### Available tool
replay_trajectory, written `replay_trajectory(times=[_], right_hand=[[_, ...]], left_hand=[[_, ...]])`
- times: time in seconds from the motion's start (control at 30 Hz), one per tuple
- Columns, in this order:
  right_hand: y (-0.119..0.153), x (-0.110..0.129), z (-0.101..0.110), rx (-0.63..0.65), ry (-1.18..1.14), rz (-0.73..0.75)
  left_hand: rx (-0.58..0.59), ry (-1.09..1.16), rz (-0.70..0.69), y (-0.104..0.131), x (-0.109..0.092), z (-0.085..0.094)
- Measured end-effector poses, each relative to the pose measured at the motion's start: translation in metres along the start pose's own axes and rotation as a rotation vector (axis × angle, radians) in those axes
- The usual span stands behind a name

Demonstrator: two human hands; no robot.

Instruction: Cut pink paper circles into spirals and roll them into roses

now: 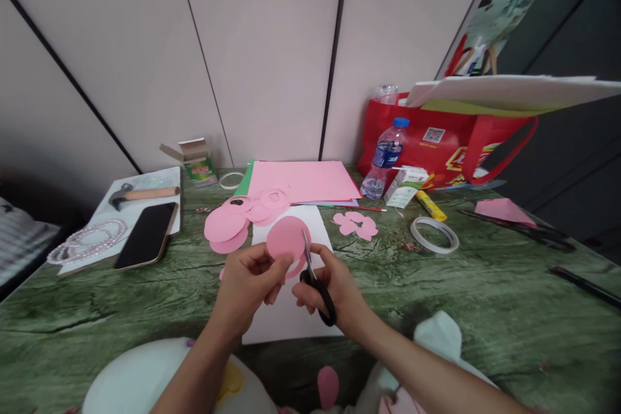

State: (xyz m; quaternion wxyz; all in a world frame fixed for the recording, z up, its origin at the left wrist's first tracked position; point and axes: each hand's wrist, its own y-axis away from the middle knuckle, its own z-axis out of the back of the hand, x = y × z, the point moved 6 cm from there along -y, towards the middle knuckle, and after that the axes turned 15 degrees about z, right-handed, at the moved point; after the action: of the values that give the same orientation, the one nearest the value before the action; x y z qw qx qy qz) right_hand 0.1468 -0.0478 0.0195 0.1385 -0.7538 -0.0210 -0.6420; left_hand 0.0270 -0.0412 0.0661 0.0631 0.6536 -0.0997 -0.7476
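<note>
Between the fingers of my left hand [257, 275] is a round pink paper circle [287, 237], held up over a white sheet of paper [276, 320]. My right hand [334, 281] grips black-handled scissors [317, 291], their blades pointing up along the circle's right edge. A curved strip of pink paper hangs just below the circle. Left of the hands lie several pink paper circles and rings [228, 226], partly stacked. To the right, small pink petal-shaped cutouts [356, 224] rest on the green wood-patterned table.
Pink sheets [301, 180] lie at the back. On the left are a phone [148, 233], a hammer [150, 193] and beads [92, 242]. A water bottle [385, 158], glue stick [430, 205], tape roll [434, 235] and red bag [436, 149] stand or lie on the right.
</note>
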Motion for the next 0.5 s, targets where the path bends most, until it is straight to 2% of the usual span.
replay_trajectory(times=[0.3,0.5], right_hand=[[-0.0004,-0.0007,-0.0001,-0.011,0.015,0.000],[0.0017,-0.0034,-0.0014,0.027,-0.010,0.032]], left_hand=[[-0.015,0.042,-0.013,-0.0011,-0.0001,0.0024],[0.069,0.089,0.029,-0.0013,0.0013,-0.0046]])
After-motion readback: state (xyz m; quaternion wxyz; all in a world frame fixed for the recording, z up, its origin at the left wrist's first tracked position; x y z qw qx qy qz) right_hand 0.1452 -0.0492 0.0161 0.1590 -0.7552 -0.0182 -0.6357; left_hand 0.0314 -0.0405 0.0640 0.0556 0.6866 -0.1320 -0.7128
